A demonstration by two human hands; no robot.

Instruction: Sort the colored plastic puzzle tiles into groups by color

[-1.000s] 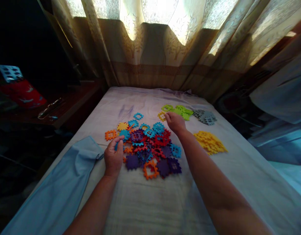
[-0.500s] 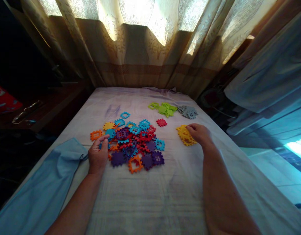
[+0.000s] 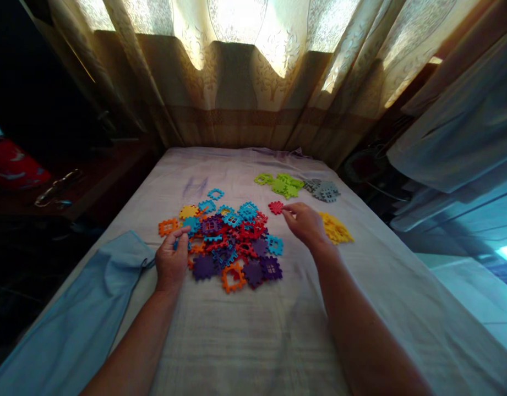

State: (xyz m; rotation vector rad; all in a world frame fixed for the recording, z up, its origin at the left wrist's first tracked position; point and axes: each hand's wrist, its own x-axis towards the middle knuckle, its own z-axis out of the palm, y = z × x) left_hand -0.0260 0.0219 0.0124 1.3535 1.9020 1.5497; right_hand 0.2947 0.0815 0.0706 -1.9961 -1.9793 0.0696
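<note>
Right hand (image 3: 306, 224): reached right of centre, fingers narrowed, grip unclear.
Left hand (image 3: 173, 261): curled left of centre, contents indiscernible.
Red tile (image 3: 275, 207): lay just left of right fingertips (image 3: 287, 208).

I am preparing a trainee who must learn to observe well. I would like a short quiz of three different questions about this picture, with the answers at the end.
1. Multiple choice. What colour is the single piece at the fingertips of the right hand?
a) yellow
b) red
c) purple

2. True or false. As the camera sees it, the gray pile lies to the right of the green pile.

3. Short answer. What lies on the sheet to the left of the left hand?

Key
1: b
2: true
3: a light blue cloth
</note>
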